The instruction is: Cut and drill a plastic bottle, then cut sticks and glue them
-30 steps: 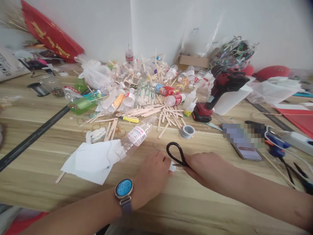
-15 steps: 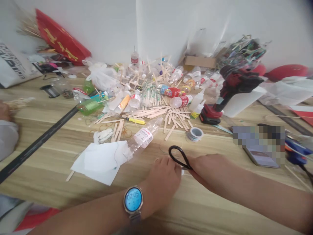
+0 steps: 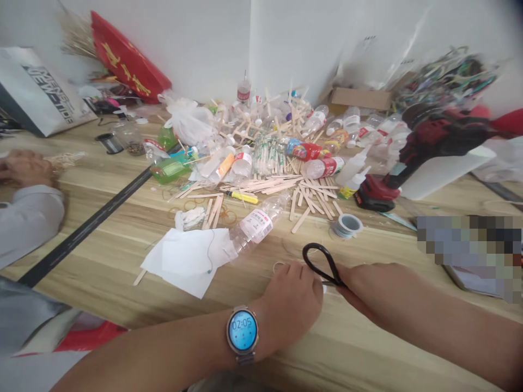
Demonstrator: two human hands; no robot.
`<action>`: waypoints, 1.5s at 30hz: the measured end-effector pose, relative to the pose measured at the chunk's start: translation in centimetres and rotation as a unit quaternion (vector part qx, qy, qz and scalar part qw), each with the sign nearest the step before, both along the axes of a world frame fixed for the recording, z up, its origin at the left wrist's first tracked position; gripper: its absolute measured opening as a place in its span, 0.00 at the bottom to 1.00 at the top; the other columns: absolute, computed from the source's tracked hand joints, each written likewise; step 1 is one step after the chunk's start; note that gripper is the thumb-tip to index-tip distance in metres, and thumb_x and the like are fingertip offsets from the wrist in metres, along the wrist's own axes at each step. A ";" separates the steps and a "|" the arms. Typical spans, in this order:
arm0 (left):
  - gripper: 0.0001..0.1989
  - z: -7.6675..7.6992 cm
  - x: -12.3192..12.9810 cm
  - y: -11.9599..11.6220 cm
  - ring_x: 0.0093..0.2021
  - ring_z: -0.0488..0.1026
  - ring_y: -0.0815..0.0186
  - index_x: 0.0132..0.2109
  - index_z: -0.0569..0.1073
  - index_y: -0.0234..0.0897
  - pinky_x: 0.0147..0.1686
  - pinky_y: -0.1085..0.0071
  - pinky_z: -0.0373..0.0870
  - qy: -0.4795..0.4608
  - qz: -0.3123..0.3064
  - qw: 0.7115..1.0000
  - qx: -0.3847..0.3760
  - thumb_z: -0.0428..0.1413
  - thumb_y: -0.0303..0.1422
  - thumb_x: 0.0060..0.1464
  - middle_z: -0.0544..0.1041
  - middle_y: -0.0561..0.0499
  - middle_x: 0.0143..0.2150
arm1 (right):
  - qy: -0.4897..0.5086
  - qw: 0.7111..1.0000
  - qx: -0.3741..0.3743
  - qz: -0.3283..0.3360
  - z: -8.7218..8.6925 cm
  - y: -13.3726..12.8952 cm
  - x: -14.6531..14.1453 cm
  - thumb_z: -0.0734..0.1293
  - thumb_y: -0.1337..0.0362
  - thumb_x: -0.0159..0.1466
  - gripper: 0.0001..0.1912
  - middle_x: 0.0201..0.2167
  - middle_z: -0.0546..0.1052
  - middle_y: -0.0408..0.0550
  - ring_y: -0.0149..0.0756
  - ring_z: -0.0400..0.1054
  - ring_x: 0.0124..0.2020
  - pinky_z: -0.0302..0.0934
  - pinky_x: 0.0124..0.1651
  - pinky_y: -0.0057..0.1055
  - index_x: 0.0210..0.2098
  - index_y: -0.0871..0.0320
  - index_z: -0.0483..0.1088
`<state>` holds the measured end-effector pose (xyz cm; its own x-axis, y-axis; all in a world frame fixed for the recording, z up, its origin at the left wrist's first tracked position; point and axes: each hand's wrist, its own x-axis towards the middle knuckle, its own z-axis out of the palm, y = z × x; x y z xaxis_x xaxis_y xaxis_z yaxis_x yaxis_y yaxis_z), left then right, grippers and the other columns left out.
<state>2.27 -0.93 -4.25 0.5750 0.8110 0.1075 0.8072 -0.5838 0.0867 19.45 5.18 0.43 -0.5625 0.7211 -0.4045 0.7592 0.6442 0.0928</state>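
Note:
My right hand (image 3: pixel 373 286) is closed on a pair of scissors (image 3: pixel 314 247); one black loop handle sticks up beside the fingers, and the blades are mostly hidden. Close against it, my left hand (image 3: pixel 292 296), with a watch (image 3: pixel 242 330) on the wrist, is closed with its fingers curled down. A small white bit shows between the two hands, too small to name. Just beyond the left hand lies a clear plastic bottle (image 3: pixel 257 224) on its side, with a white paper sheet (image 3: pixel 186 261) at its base. A spool (image 3: pixel 346 225) stands beyond the scissors.
Wooden sticks (image 3: pixel 312 196), bottles and a yellow-handled tool (image 3: pixel 242 197) are heaped farther back. A red-and-black power drill (image 3: pixel 378 190) stands at right, near a partly blurred phone (image 3: pixel 469 280). At left, another person's hand (image 3: pixel 26 167) rests on the table (image 3: pixel 110 234).
The view has swung left, so everything sits farther right, and the other person's hand shows more fully. My hands keep nearly the same pose, close together.

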 end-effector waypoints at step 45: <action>0.23 -1.2 -1.1 -1.6 0.49 0.75 0.54 0.61 0.66 0.27 0.47 0.60 0.71 0.063 -0.093 0.993 0.031 0.48 0.24 0.58 0.75 0.37 0.56 | -0.120 0.986 -0.110 -0.015 5.6 -0.9 -4.2 0.66 0.83 0.55 0.17 0.33 0.79 0.56 0.54 0.77 0.35 0.69 0.32 0.39 0.42 0.65 0.73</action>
